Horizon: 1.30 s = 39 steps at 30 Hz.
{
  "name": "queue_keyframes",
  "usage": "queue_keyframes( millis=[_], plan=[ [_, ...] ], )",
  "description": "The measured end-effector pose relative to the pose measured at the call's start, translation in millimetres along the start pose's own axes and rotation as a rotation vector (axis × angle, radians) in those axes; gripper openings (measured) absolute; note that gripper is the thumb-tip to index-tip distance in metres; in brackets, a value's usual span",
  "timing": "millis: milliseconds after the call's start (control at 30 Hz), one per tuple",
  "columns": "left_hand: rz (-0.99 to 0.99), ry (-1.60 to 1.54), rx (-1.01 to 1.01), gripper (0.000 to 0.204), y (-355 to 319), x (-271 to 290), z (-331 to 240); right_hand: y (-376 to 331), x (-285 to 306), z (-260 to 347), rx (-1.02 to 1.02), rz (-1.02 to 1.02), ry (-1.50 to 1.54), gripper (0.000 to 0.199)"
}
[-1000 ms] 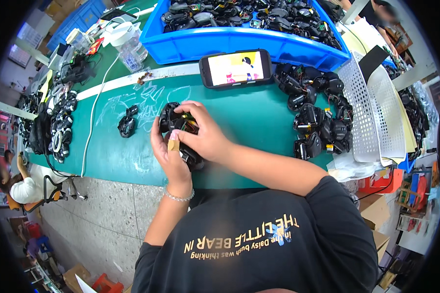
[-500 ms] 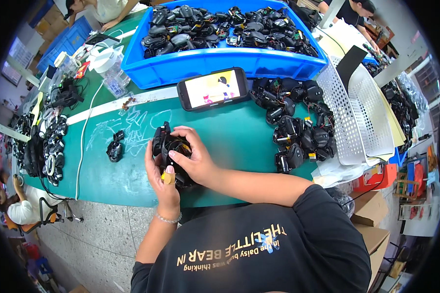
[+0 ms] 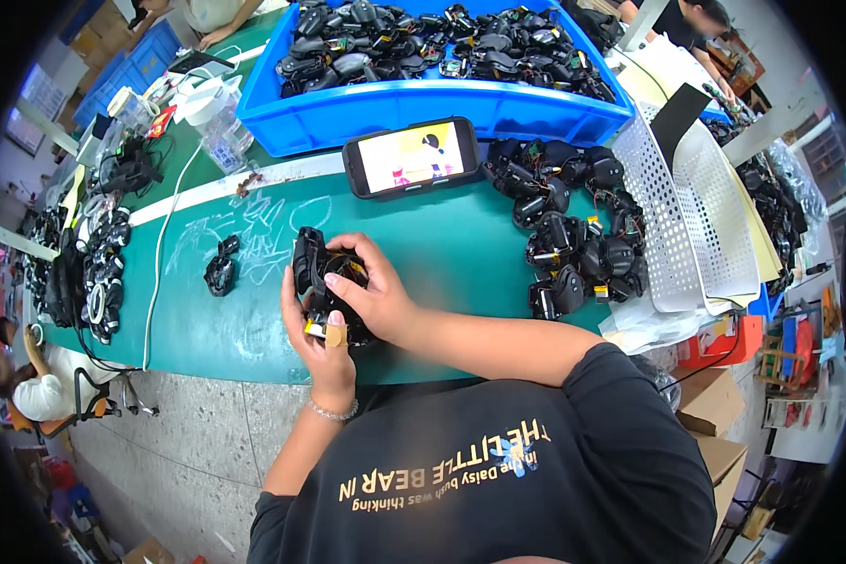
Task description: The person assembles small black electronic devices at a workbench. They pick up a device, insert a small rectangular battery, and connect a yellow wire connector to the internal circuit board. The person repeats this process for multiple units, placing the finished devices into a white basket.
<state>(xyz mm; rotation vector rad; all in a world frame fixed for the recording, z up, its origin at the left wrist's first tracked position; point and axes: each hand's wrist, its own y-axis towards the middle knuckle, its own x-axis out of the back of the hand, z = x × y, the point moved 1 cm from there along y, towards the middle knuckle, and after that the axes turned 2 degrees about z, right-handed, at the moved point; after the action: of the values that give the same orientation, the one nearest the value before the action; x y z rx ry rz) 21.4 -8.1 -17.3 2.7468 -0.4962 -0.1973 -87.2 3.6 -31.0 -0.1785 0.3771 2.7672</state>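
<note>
Bright, even overhead light, soft shadows on the green bench (image 3: 461,254), glowing phone screen (image 3: 412,156), sharp centre, strong fisheye bending and black vignette at edges.

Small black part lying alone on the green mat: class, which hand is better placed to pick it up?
Left. The small black part lies left of the left hand; the right hand would have to cross over.

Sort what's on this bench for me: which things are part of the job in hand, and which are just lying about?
In hand:
- black housing part, held by left hand and right hand
- pile of similar black parts on the green table
- blue bin of more parts

Lying about:
- phone showing a video
- white perforated trays
- small black piece
- clear bottle
- white cable
</note>
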Motion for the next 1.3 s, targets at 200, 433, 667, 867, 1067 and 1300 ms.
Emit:
queue_keyframes(
  millis=[200, 433, 667, 867, 1067, 1300],
  plan=[
    [0.092, 0.04, -0.195, 0.074, 32.9, -19.1, -33.3, 13.4, 8.1, 53.0, 0.149, -0.12, 0.111, 0.031],
    [0.217, -0.127, -0.573, 0.053, 193.6, -184.7, -80.9, 139.9, 147.5, 173.0, 0.593, -0.39, -0.196, 0.03],
    [0.664, 0.078, 0.18, 0.036, 278.9, -364.2, 50.5, 194.1, 349.9, 125.5, 0.135, -0.58, -1.229, 0.031],
    [0.57, 0.843, -0.52, 0.042, 264.3, -365.0, 56.1, 182.0, 366.8, 110.0, 0.011, -0.383, -1.706, 0.027],
    [0.456, 0.77, -0.327, 0.051, 307.8, -309.5, 39.0, 166.2, 299.2, 161.1, 0.644, -0.332, -1.329, 0.029],
    [0.843, 0.332, -0.49, 0.026, 224.0, -216.1, -134.2, 99.7, 297.6, 135.8, 0.346, 0.131, -1.654, 0.045]
  ],
)
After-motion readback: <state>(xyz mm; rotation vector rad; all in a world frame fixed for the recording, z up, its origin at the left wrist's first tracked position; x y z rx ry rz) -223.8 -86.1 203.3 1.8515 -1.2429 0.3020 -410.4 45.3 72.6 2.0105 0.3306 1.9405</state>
